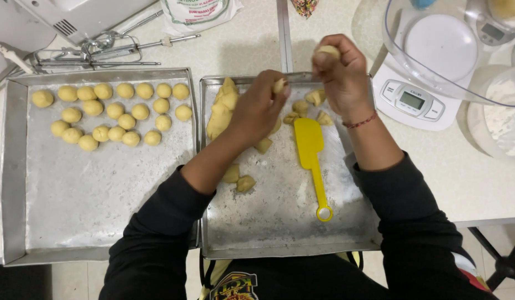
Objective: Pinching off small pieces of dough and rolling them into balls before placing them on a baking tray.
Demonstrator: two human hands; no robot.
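Portioning dough over the right tray (357,233).
Left hand (257,108) pinches a dough piece (279,85); right hand (340,72) clasps a dough ball (328,51), apparently mid-shaping.

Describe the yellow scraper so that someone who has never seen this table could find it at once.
Two metal trays sit side by side; take the right tray, the one under both hands. The yellow scraper lies on its floured base, blade toward the dough pieces, below the right hand. It alone is bright yellow, flat and long-handled, with a ring at its end.
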